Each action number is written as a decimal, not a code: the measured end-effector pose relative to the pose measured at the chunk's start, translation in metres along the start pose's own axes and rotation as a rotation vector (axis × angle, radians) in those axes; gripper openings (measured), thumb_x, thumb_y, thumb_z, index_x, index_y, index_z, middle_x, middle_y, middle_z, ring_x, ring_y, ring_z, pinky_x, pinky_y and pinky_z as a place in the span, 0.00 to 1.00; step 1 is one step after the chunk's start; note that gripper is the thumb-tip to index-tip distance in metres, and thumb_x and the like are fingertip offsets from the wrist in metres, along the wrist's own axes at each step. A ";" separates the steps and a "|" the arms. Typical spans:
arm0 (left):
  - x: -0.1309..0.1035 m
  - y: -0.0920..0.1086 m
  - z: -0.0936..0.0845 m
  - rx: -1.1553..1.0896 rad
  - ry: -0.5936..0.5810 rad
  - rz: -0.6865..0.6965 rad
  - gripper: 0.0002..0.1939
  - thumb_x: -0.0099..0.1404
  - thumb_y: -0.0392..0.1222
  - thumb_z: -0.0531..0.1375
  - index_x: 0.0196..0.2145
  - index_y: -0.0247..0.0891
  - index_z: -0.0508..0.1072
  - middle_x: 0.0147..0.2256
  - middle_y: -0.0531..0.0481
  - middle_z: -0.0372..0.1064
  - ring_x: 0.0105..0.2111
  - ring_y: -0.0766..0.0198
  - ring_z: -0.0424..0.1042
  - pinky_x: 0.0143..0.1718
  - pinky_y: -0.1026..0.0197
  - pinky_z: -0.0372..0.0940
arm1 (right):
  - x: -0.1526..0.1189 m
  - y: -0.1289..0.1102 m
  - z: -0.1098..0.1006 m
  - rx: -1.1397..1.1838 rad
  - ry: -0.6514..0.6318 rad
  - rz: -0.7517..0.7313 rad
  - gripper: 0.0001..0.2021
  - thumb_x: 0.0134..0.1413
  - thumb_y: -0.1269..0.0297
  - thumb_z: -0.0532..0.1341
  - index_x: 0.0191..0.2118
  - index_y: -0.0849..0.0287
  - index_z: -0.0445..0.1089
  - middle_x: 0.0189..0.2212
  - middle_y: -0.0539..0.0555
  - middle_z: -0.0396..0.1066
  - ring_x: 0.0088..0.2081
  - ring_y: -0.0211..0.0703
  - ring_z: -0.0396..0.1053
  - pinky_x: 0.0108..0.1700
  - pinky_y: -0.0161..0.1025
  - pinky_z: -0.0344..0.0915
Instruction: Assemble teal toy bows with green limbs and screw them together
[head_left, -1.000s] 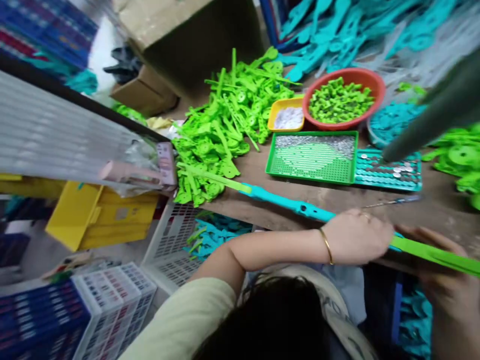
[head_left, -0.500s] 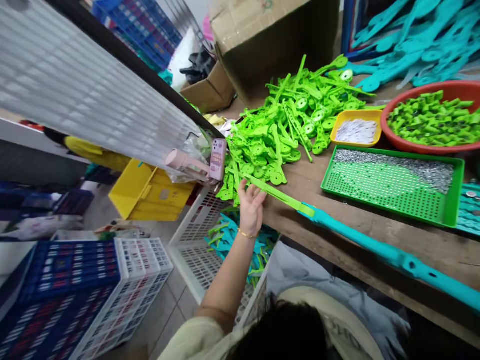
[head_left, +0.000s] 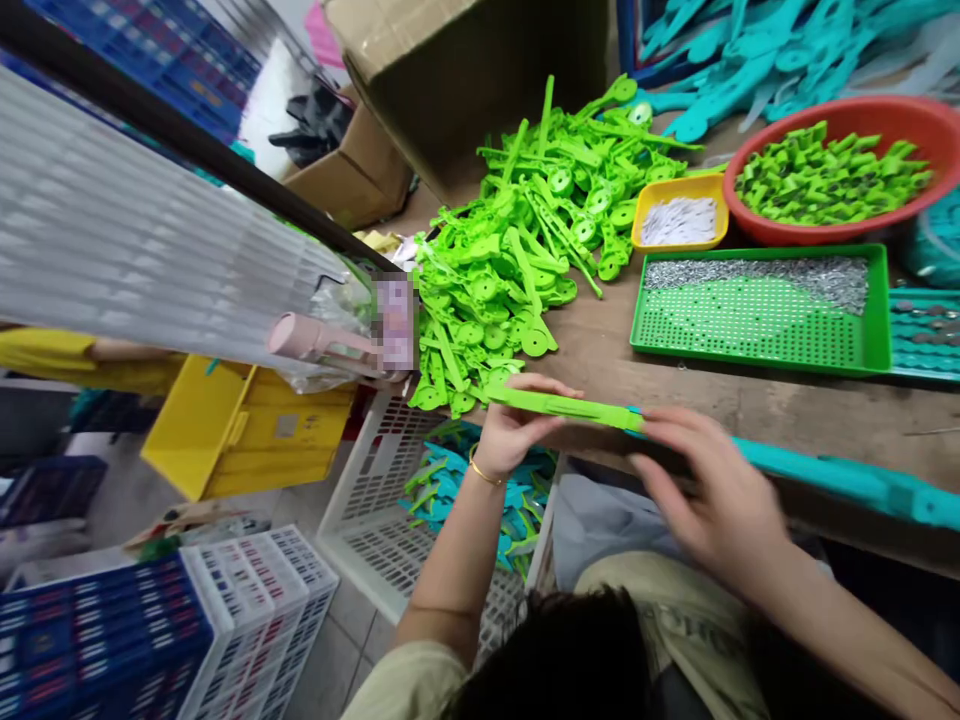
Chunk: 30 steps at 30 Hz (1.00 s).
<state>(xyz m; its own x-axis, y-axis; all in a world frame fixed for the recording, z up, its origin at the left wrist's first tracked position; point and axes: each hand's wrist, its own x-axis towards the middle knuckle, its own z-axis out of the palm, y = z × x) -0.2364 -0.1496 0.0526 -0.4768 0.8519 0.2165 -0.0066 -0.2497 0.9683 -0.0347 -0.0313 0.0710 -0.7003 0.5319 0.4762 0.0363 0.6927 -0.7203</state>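
Observation:
A long, narrow plastic piece spans the front of the bench, with a bright green part (head_left: 559, 403) at its left and a teal part (head_left: 832, 475) running off to the right. My left hand (head_left: 517, 430), with a thin gold bracelet at the wrist, is closed around the green end. At the joint of the two colours my right hand (head_left: 712, 490) pinches the piece between fingers and thumb; the fingertips partly hide the joint. Just behind my left hand lies a heap of green plastic parts (head_left: 487, 300).
A green perforated tray (head_left: 757, 355) holds small metal pins. Behind it stand a yellow dish (head_left: 645, 240) of white strips and a red bowl (head_left: 919, 130) of green clips. A white basket (head_left: 367, 540) with green and teal pieces sits below the bench's left end.
My right hand has come into view and taken hold at the joint. My left hand's fingers have closed round the green end. The view has shifted, and the piece lies more level.

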 end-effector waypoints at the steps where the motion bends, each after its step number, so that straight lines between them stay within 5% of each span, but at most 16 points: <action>1: -0.001 0.005 -0.002 0.052 -0.022 0.013 0.18 0.60 0.34 0.69 0.47 0.44 0.74 0.43 0.50 0.77 0.46 0.56 0.78 0.49 0.50 0.73 | 0.007 -0.001 0.011 -0.016 -0.013 -0.045 0.12 0.63 0.65 0.59 0.50 0.60 0.68 0.49 0.59 0.73 0.51 0.46 0.72 0.52 0.44 0.72; 7: 0.002 0.025 -0.011 0.326 -0.115 0.099 0.13 0.57 0.35 0.71 0.41 0.40 0.79 0.39 0.47 0.77 0.42 0.62 0.76 0.47 0.59 0.71 | 0.032 -0.001 0.058 0.041 -0.021 -0.171 0.04 0.63 0.67 0.59 0.41 0.59 0.69 0.38 0.55 0.77 0.41 0.42 0.75 0.43 0.39 0.72; 12: 0.005 0.022 -0.012 0.371 -0.115 0.135 0.12 0.57 0.37 0.71 0.40 0.39 0.79 0.37 0.47 0.77 0.40 0.62 0.76 0.45 0.59 0.72 | 0.030 0.001 0.063 0.010 0.061 -0.193 0.03 0.62 0.68 0.60 0.39 0.60 0.70 0.36 0.55 0.77 0.38 0.41 0.74 0.41 0.38 0.70; 20: 0.009 0.018 -0.012 0.398 -0.138 0.210 0.11 0.57 0.36 0.71 0.38 0.39 0.79 0.35 0.49 0.78 0.38 0.62 0.77 0.42 0.59 0.73 | 0.036 0.003 0.062 0.069 -0.059 -0.115 0.06 0.62 0.69 0.58 0.32 0.59 0.69 0.31 0.54 0.75 0.36 0.42 0.72 0.37 0.38 0.68; 25: 0.008 0.021 -0.013 0.393 -0.141 0.171 0.12 0.56 0.37 0.72 0.40 0.40 0.79 0.36 0.48 0.78 0.38 0.63 0.77 0.43 0.60 0.73 | 0.037 0.004 0.044 0.102 -0.165 -0.116 0.04 0.62 0.68 0.59 0.40 0.60 0.70 0.38 0.54 0.77 0.41 0.42 0.74 0.43 0.38 0.70; 30: -0.001 0.017 -0.011 0.307 -0.132 0.137 0.16 0.57 0.35 0.71 0.43 0.41 0.79 0.41 0.45 0.78 0.43 0.60 0.77 0.48 0.56 0.73 | 0.035 0.006 0.005 -0.124 -0.162 -0.100 0.08 0.62 0.65 0.60 0.46 0.60 0.69 0.42 0.57 0.77 0.45 0.47 0.74 0.46 0.43 0.69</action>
<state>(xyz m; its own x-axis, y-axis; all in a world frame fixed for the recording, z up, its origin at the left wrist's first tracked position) -0.2458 -0.1604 0.0677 -0.3376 0.8771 0.3416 0.3229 -0.2330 0.9173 -0.0627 -0.0112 0.0811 -0.8096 0.3796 0.4477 0.0413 0.7977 -0.6016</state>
